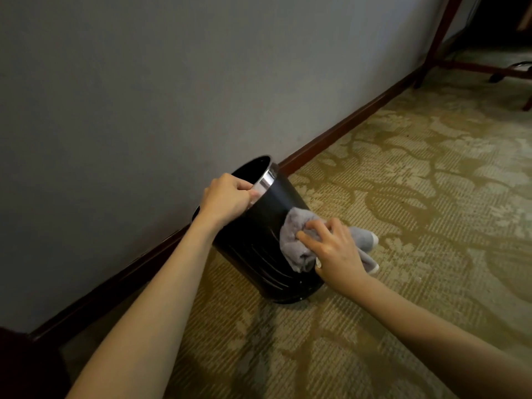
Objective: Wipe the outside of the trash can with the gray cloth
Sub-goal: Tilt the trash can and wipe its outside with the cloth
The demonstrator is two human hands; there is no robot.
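A black round trash can (259, 240) with a shiny metal rim stands on the carpet next to the wall, tilted toward the wall. My left hand (227, 198) grips its rim, fingers curled over the edge. My right hand (334, 251) holds the bunched gray cloth (296, 237) and presses it against the can's outer side, low on the right. Part of the cloth trails out past the hand to the right.
A gray wall with a dark wooden baseboard (339, 129) runs along the left. Patterned green-gold carpet (417, 182) covers the floor. Dark red furniture legs (437, 38) and a chair wheel (496, 77) stand at the far upper right.
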